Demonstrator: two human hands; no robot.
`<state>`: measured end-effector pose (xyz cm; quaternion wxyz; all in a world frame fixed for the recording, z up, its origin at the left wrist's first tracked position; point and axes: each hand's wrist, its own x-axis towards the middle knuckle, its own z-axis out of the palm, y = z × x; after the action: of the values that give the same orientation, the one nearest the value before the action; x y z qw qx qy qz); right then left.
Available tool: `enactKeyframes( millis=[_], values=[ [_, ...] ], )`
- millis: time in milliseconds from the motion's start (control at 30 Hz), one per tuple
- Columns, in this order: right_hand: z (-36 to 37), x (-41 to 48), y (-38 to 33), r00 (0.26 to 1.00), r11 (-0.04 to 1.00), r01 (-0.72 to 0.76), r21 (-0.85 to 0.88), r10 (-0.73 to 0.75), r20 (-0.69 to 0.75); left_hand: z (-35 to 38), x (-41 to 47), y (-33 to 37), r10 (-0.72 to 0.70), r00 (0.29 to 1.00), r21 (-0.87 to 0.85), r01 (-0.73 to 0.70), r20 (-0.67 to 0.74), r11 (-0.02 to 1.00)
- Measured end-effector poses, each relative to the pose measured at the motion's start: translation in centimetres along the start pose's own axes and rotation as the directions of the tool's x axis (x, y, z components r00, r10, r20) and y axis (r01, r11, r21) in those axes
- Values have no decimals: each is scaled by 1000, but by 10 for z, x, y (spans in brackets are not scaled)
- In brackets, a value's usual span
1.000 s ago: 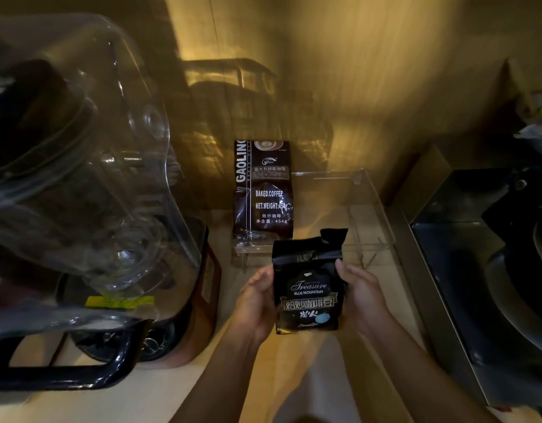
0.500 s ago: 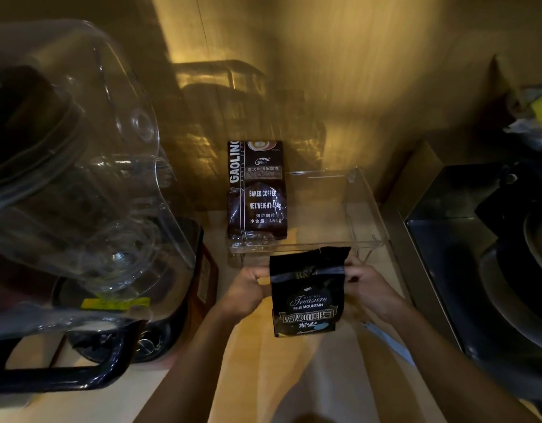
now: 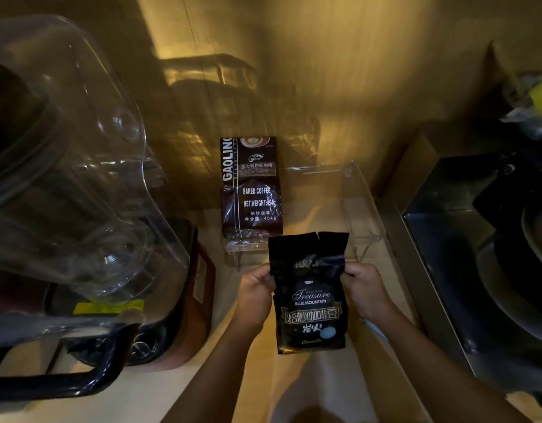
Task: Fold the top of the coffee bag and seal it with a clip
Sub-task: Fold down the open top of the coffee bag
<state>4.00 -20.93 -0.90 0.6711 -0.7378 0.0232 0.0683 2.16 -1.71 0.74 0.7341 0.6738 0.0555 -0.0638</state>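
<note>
A black coffee bag (image 3: 311,303) labelled "Treasure Blue Mountain" stands upright on the wooden counter in front of me. Its top flap stands straight up, unfolded, with a small notch in the upper edge. My left hand (image 3: 256,296) pinches the bag's left edge just below the flap. On the opposite edge, my right hand (image 3: 363,288) grips at the same height. No clip shows anywhere in view.
A second, brown coffee bag (image 3: 251,190) stands in a clear acrylic tray (image 3: 360,206) just behind. A big blender with a clear jug (image 3: 65,166) fills the left. A dark metal appliance (image 3: 483,257) lines the right side, with a wooden wall behind.
Both hands slid up from the bag's lower sides to its upper edges. The top flap, folded down before, now stands straight up.
</note>
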Motion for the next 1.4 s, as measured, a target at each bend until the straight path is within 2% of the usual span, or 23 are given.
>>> enactKeyframes(
  millis=[167, 233, 333, 400, 500, 667, 767, 867, 933, 1033, 1133, 1200, 1267, 1333, 1400],
  values=[
    [5, 1, -7, 998, 963, -51, 264, 36, 60, 1, 3, -2, -172, 985, -244, 163, -15, 956],
    [4, 2, -9, 997, 960, -58, 275, 40, 70, 2, 3, -2, -183, 983, -274, 168, -32, 947],
    [-3, 3, -9, 995, 982, -64, 175, 49, 89, -3, 5, 2, -92, 996, -131, 90, -14, 987],
    [-9, 3, -9, 986, 990, -100, 99, 85, 142, -8, 7, 6, -56, 996, -16, 57, 70, 998],
    [-15, 3, -15, 965, 988, -127, 88, 103, 240, -10, 10, 14, -44, 985, 63, 34, 167, 997],
    [-17, 2, -17, 962, 985, -147, 93, 121, 246, -8, 9, 14, -50, 986, 32, 45, 156, 998],
    [-17, 3, -14, 970, 985, -142, 103, 118, 211, -8, 7, 7, -65, 989, -48, 72, 134, 996],
    [-15, 5, -12, 975, 977, -149, 154, 119, 189, -10, 4, 5, -111, 977, -129, 136, 184, 982],
    [-15, 5, -14, 972, 969, -163, 184, 127, 195, -14, 4, 9, -121, 964, -122, 153, 236, 981],
    [-21, 4, -19, 961, 964, -168, 205, 115, 250, -20, 5, 16, -124, 957, -130, 163, 262, 978],
    [-31, -1, -23, 925, 950, -193, 246, 92, 369, -27, -2, 15, -136, 946, -197, 200, 294, 960],
    [-34, -6, -22, 884, 934, -240, 265, 97, 458, -27, -8, 9, -142, 937, -149, 197, 318, 969],
    [-30, -9, -18, 855, 925, -292, 243, 138, 500, -21, -10, 1, -161, 942, -9, 171, 293, 985],
    [-21, -10, -13, 874, 939, -285, 191, 172, 455, -14, -10, -6, -148, 961, 85, 132, 235, 988],
    [-13, -9, -11, 911, 951, -259, 168, 183, 371, -10, -9, -11, -118, 977, 83, 105, 178, 991]
  ],
)
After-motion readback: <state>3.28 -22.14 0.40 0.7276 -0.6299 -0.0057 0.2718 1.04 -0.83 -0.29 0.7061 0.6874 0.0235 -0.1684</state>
